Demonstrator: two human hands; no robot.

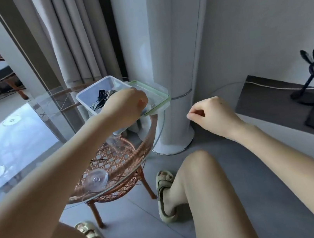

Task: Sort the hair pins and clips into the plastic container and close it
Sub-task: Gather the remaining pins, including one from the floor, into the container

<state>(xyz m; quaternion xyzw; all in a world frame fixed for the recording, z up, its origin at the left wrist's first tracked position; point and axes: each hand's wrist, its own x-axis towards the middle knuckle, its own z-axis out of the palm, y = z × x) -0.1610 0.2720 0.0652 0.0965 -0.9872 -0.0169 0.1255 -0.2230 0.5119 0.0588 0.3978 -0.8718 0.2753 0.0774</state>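
Left hand reaches over near right corner of clear plastic container, fingers curled downward where box meets lid; what they grip, cannot tell. Right hand hangs off the tabletop's right edge, well apart from left, fingers curled in, thumb tip against forefinger, nothing visible in it. Container sits open at far right edge of round glass tabletop; black hair clips inside. Green-rimmed lid lies against its right side, overhanging the edge. Rattan frame beneath the glass.
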